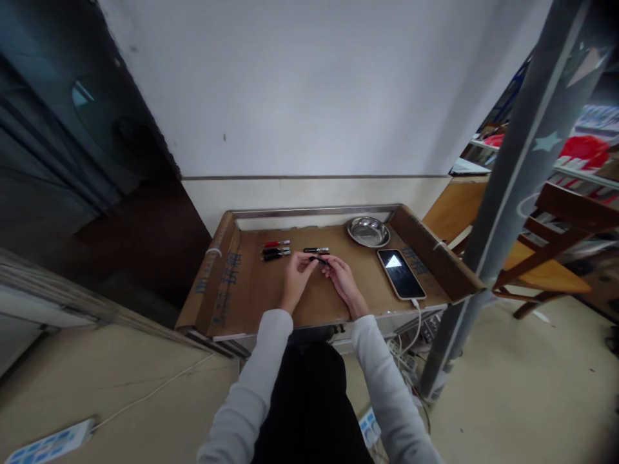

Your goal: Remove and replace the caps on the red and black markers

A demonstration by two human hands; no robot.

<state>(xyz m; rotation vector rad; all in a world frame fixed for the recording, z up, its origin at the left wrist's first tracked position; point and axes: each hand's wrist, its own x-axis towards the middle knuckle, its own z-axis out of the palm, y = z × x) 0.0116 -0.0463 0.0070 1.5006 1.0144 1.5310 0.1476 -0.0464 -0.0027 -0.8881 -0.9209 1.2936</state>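
A wooden chair [556,272] and grey pillar [525,148] stand right of a white wall [309,84].

At the frame's centre, the bare left hand [296,276] and right hand [343,278] are pinching a slim black object [318,260]. Left of centre, a slim red pen-shaped item [273,244] and black ones [273,256] are lying on a brown cardboard-lined tabletop [256,293]. Right of centre, a round, shiny metal dish [368,232] is sitting beyond a black-screened phone [402,277] trailing a white cable [419,321].

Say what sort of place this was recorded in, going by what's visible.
Probably a makeshift indoor workspace, perhaps a workshop or storeroom: a cardboard-lined desk stands against a pale wall, with a wooden chair and loaded shelves off to the right.
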